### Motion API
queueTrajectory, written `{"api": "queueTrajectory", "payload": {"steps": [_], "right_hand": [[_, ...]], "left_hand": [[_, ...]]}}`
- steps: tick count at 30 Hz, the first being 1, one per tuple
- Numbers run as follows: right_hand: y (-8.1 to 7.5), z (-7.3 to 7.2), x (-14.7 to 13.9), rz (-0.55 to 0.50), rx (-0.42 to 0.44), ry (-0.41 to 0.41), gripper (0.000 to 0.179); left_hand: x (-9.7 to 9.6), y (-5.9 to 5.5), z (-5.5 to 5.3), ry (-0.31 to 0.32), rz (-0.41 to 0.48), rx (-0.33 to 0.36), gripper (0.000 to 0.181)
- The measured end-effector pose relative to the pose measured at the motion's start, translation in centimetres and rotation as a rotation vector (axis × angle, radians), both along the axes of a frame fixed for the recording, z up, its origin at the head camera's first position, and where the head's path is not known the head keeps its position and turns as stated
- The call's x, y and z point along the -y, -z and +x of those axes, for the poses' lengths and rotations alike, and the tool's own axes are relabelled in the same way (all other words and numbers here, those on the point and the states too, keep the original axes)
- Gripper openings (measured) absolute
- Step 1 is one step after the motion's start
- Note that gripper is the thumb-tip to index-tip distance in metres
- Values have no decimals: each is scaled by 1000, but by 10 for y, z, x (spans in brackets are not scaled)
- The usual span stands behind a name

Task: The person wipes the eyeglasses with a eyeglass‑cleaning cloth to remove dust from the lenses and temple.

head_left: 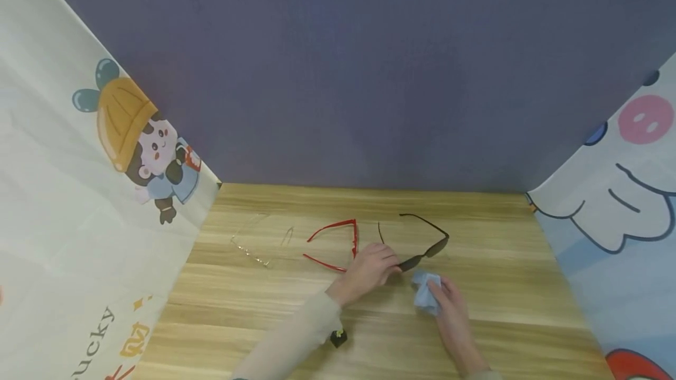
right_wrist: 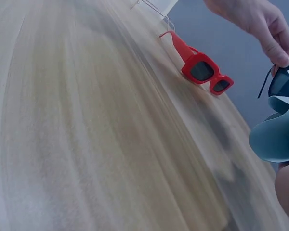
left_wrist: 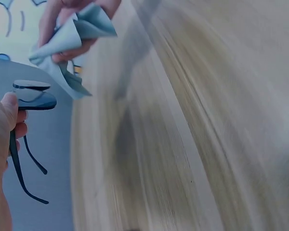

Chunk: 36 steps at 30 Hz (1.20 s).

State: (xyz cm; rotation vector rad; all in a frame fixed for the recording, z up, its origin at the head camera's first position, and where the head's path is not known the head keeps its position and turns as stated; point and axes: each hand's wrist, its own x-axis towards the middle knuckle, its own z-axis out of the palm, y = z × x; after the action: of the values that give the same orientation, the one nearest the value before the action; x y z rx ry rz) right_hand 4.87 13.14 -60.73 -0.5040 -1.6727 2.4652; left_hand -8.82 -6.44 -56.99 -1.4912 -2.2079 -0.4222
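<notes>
Black sunglasses (head_left: 437, 247) are pinched at one end of the front by my left hand (head_left: 371, 270), thumb on the lens side in the left wrist view. Their temples are unfolded and point away from me, and both dark lenses (left_wrist: 37, 101) face the cloth side. A crumpled light blue cloth (head_left: 426, 293) is gripped between the thumb and fingers of my right hand (head_left: 452, 312). The cloth is just below and to the right of the sunglasses in the head view. In the right wrist view the cloth (right_wrist: 277, 134) overlaps the lower part of the sunglasses.
Red sunglasses (head_left: 354, 238) with open temples lie on the wooden table (head_left: 496, 286), left of the black pair. Farther left are thin-framed glasses (head_left: 249, 253). A small black block (head_left: 338, 338) sits by my left sleeve. A grey panel (head_left: 338, 104) stands behind.
</notes>
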Motion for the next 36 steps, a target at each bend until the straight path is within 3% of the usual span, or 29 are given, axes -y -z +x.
{"api": "queueTrajectory", "payload": {"steps": [8, 16, 21, 27, 36], "right_hand": [[-14, -5, 8, 60, 7, 25, 8], [-29, -5, 20, 145, -27, 118, 9], [-43, -6, 33, 251, -157, 203, 15], [-53, -8, 45, 465, -276, 211, 20], [-48, -17, 54, 843, -624, 199, 37]], "left_hand": [[17, -6, 19, -24, 94, 100, 10], [28, -11, 36, -75, 196, 87, 13], [33, -18, 44, -83, 275, 172, 10], [38, -21, 53, -89, 353, 241, 9], [47, -21, 61, -73, 419, 239, 8]]}}
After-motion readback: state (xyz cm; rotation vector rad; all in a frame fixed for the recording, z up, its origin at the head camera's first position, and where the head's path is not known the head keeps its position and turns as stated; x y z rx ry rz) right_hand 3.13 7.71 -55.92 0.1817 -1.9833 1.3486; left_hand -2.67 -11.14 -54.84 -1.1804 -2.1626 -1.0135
